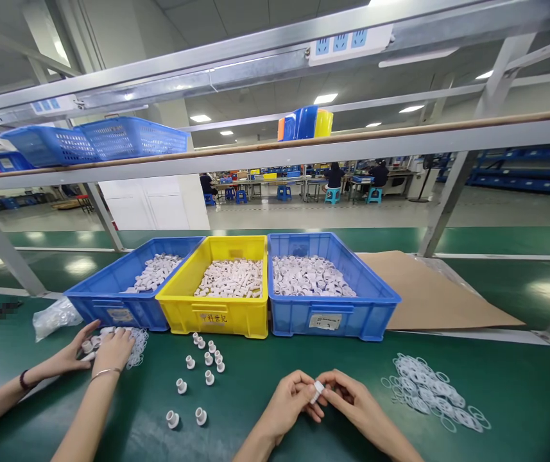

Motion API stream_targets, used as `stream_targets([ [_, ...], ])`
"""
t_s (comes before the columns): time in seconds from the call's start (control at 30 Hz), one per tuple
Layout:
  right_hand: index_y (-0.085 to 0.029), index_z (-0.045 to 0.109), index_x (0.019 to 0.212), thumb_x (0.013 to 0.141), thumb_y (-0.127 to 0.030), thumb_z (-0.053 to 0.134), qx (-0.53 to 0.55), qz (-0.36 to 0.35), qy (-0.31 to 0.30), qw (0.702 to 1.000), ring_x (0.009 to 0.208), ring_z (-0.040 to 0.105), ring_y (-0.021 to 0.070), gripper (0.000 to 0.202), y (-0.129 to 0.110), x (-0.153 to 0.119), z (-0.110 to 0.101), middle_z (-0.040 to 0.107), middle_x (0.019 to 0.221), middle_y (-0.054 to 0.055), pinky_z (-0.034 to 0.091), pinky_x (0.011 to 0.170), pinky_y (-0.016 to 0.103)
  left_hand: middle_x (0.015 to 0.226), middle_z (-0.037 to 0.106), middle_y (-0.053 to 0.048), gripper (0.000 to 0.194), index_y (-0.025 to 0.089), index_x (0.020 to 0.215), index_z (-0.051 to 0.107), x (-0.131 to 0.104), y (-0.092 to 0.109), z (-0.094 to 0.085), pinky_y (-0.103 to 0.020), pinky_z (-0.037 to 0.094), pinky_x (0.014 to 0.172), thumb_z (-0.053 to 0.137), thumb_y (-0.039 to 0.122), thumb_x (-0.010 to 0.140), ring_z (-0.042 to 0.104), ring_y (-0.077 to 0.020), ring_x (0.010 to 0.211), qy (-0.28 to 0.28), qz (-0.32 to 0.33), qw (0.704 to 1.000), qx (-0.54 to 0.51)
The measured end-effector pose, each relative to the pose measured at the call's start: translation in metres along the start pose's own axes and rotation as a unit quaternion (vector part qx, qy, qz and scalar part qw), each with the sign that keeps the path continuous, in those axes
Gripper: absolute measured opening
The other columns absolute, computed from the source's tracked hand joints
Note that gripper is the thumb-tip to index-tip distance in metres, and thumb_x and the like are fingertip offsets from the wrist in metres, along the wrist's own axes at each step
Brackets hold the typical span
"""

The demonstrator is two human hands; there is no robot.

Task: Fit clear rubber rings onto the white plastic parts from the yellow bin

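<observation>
A small white plastic fitting (317, 391) is held between my two hands above the green table. My left hand (288, 399) pinches it from one side. The fingertips of my right hand (352, 399) close on its other side, partly covering it. To the right lies a loose pile of thin white rings (429, 391). Left of my hands, several white flanged fittings (200, 416) stand upright, scattered on the tabletop. Whether a ring sits on the held fitting, I cannot tell.
A co-worker's hands (111, 351) handle white parts beside more rings (137, 346) at the left. Behind stand a blue bin (120, 308), a yellow bin (212, 317) and another blue bin (332, 321) of white parts. Brown cardboard (433, 295) lies right; a shelf (265, 154) crosses overhead.
</observation>
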State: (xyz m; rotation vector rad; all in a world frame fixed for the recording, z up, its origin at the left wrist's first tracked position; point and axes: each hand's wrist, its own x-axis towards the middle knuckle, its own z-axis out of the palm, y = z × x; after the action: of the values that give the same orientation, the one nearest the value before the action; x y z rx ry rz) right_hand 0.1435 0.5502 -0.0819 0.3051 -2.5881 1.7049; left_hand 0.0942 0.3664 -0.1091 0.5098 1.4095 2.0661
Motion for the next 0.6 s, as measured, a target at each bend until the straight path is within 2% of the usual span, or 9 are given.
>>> stream_targets([
  [0.17, -0.025, 0.067, 0.101, 0.096, -0.055, 0.051, -0.028, 0.002, 0.009, 1.0, 0.078, 0.06, 0.0184, 0.034, 0.004, 0.002, 0.0, 0.067, 0.086, 0.001, 0.048, 0.069, 0.025, 0.083, 0.067, -0.008, 0.041, 0.011, 0.095, 0.056, 0.005, -0.006, -0.001, -0.025, 0.05, 0.062, 0.069, 0.048, 0.081, 0.063, -0.0126, 0.063, 0.011, 0.003, 1.0, 0.013],
  [0.23, -0.026, 0.067, 0.104, 0.095, -0.057, 0.05, -0.032, 0.008, 0.014, 0.999, 0.08, 0.062, 0.02, 0.036, 0.01, 0.003, -0.002, 0.069, 0.09, 0.002, 0.049, 0.072, 0.026, 0.084, 0.067, -0.008, 0.041, 0.012, 0.094, 0.057, 0.006, -0.003, -0.003, -0.026, 0.05, 0.062, 0.071, 0.047, 0.079, 0.063, -0.0131, 0.064, 0.026, 0.015, 0.999, 0.031],
  [0.3, -0.028, 0.067, 0.107, 0.093, -0.059, 0.051, -0.035, 0.022, 0.029, 0.999, 0.086, 0.063, 0.0222, 0.037, 0.017, 0.005, -0.004, 0.07, 0.097, 0.003, 0.051, 0.075, 0.027, 0.083, 0.066, -0.007, 0.037, 0.013, 0.093, 0.058, 0.002, 0.012, -0.008, -0.026, 0.05, 0.062, 0.07, 0.046, 0.08, 0.062, -0.014, 0.065, 0.068, 0.037, 0.994, 0.076],
  [0.37, -0.029, 0.067, 0.108, 0.091, -0.061, 0.052, -0.034, 0.037, 0.047, 0.998, 0.092, 0.064, 0.0243, 0.039, 0.024, 0.006, -0.007, 0.07, 0.104, 0.004, 0.052, 0.076, 0.027, 0.081, 0.065, -0.005, 0.031, 0.015, 0.093, 0.06, -0.01, 0.041, -0.018, -0.026, 0.049, 0.063, 0.065, 0.044, 0.084, 0.061, -0.0145, 0.068, 0.135, 0.077, 0.975, 0.16],
  [0.43, -0.031, 0.068, 0.108, 0.089, -0.062, 0.053, -0.029, 0.048, 0.058, 0.997, 0.095, 0.065, 0.0256, 0.04, 0.029, 0.006, -0.011, 0.07, 0.107, 0.004, 0.053, 0.076, 0.026, 0.084, 0.065, -0.003, 0.024, 0.018, 0.094, 0.063, -0.03, 0.08, -0.035, -0.026, 0.048, 0.067, 0.06, 0.041, 0.088, 0.061, -0.0152, 0.074, 0.217, 0.136, 0.925, 0.279],
  [0.47, -0.031, 0.069, 0.107, 0.088, -0.063, 0.054, -0.026, 0.05, 0.059, 0.997, 0.095, 0.066, 0.026, 0.04, 0.031, 0.006, -0.012, 0.07, 0.108, 0.003, 0.053, 0.076, 0.026, 0.088, 0.065, -0.003, 0.022, 0.02, 0.094, 0.064, -0.042, 0.099, -0.046, -0.026, 0.048, 0.07, 0.058, 0.04, 0.09, 0.061, -0.0155, 0.078, 0.261, 0.168, 0.887, 0.343],
  [0.53, -0.032, 0.069, 0.106, 0.087, -0.064, 0.055, -0.022, 0.054, 0.055, 0.997, 0.095, 0.067, 0.0264, 0.04, 0.034, 0.006, -0.013, 0.071, 0.107, 0.003, 0.054, 0.077, 0.026, 0.092, 0.066, -0.003, 0.022, 0.022, 0.095, 0.065, -0.066, 0.133, -0.075, -0.027, 0.046, 0.076, 0.052, 0.039, 0.093, 0.06, -0.0164, 0.083, 0.354, 0.201, 0.793, 0.454],
  [0.6, -0.032, 0.07, 0.104, 0.086, -0.065, 0.055, -0.025, 0.053, 0.049, 0.997, 0.095, 0.067, 0.0268, 0.041, 0.039, 0.006, -0.014, 0.071, 0.105, 0.003, 0.054, 0.077, 0.025, 0.095, 0.065, -0.005, 0.026, 0.022, 0.098, 0.065, -0.088, 0.156, -0.108, -0.028, 0.046, 0.079, 0.043, 0.036, 0.096, 0.06, -0.0178, 0.087, 0.428, 0.153, 0.688, 0.566],
])
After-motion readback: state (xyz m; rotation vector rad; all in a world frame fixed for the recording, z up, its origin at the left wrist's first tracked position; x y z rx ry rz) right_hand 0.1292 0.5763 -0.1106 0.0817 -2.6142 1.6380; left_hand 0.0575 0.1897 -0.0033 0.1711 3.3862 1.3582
